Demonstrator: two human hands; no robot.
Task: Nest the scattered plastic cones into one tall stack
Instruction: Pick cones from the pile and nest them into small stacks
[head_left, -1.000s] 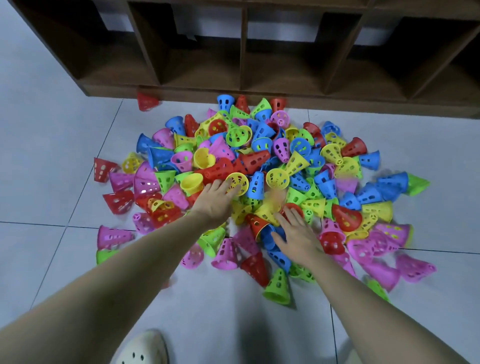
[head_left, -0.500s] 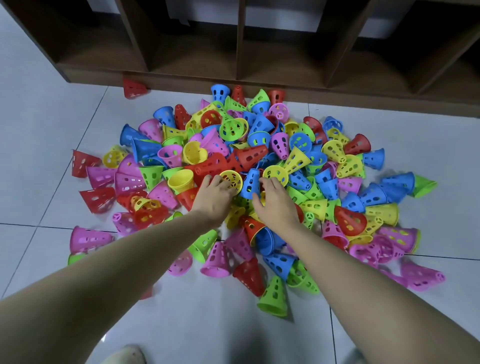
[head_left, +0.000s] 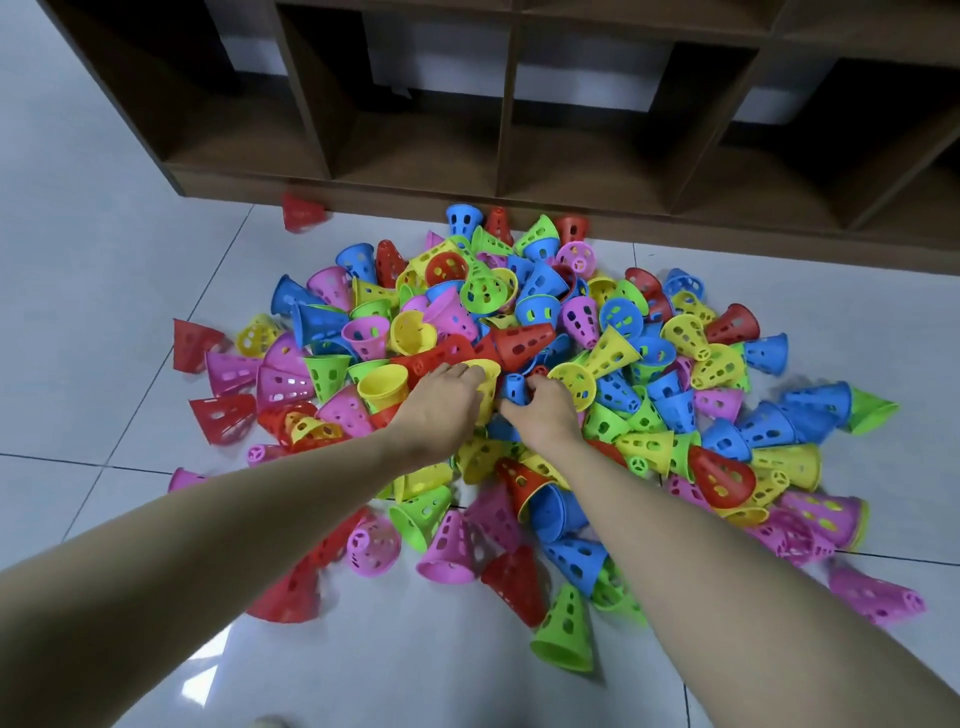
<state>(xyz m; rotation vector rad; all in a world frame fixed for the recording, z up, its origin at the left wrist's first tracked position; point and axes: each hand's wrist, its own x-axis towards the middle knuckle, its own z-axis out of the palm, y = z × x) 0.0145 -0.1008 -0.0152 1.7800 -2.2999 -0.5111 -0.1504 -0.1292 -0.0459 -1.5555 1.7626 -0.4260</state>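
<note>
A wide heap of perforated plastic cones (head_left: 535, 338) in red, blue, yellow, green and pink lies scattered on the floor. Both of my hands are in the middle of the heap, side by side. My left hand (head_left: 441, 400) grips a yellow cone (head_left: 485, 382) lying on its side. My right hand (head_left: 545, 410) curls its fingers round a blue cone (head_left: 515, 389), whose narrow top sticks up between thumb and fingers. The lower parts of both cones are hidden by my hands.
A dark wooden shelf unit (head_left: 509, 150) with open compartments stands just behind the heap. A single red cone (head_left: 301, 213) lies apart at its base. Pale floor tiles (head_left: 88, 260) spread to the left and toward me. A green cone (head_left: 563, 631) stands upright nearest me.
My right hand has moved up from the near side of the heap to its centre and closed on the blue cone. My left hand has closed round the yellow cone.
</note>
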